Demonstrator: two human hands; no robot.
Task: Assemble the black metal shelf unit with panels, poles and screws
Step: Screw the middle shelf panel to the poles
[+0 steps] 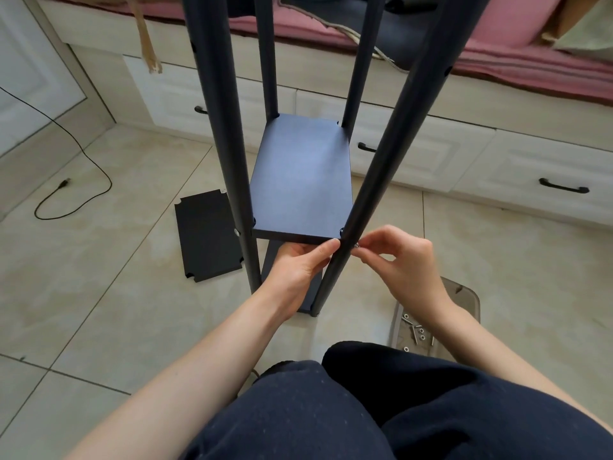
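**Fastening the middle panel to the near-right pole**

I sit on the tiled floor with the shelf unit standing upright in front of me. The middle panel lies level between four poles. My left hand cups the panel from beneath at its near-right corner, fingers curled, thumb pressed against the front edge. My right hand pinches a small silver screw between thumb and forefinger at the outer side of the near-right pole; the other fingers are loosely curled.

Procedure, as I judge it:
1. Keep the panel level so the corner hole aligns with the pole hole.
2. Start the screw by fingertip, straight in, to avoid cross-threading.
3. Leave it slightly loose until every corner is fitted.

Spare screws and nuts rest on a grey tray at my right. A spare panel lies flat on the floor, left of the frame.

No brand, label or legible writing is visible.
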